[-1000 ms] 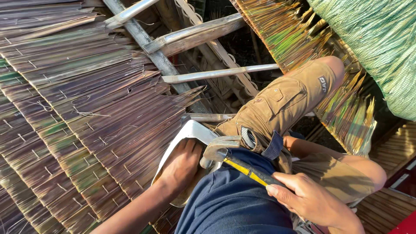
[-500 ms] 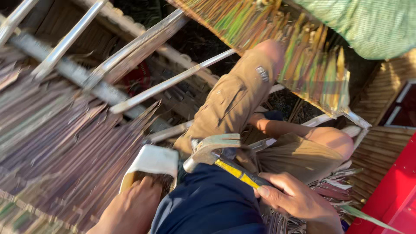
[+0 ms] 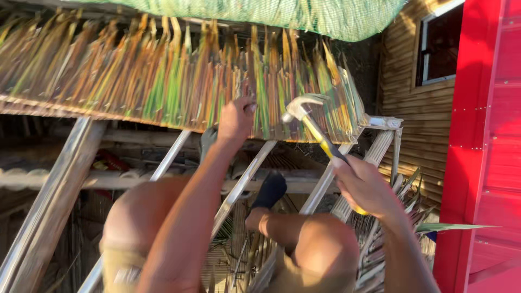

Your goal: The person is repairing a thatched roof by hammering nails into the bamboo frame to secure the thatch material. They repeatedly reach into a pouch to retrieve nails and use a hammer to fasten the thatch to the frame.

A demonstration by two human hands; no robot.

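**Hammer raised at the edge of a thatch panel**

The left hand (image 3: 236, 119) is curled shut on the lower edge of the thatch panel (image 3: 163, 81), fingers pinching the leaf strips where they hang over the frame. What lies inside the pinch is too small to tell. The right hand (image 3: 364, 187) is wrapped tight around the yellow-and-black handle of a claw hammer (image 3: 312, 127), whose steel head is lifted up and to the left, just beside the left hand and in front of the thatch.

The thatch is a row of dried and green leaf strips, lying across pale wooden rafters (image 3: 239, 184) that slant down toward the person. Both bare knees (image 3: 320, 244) show at the bottom, and a foot in a dark sock (image 3: 269, 190) rests among the rafters. A green net (image 3: 282, 13) hangs along the top. To the right stand a wooden plank wall (image 3: 404, 81) with a window and a red wall (image 3: 483, 135).
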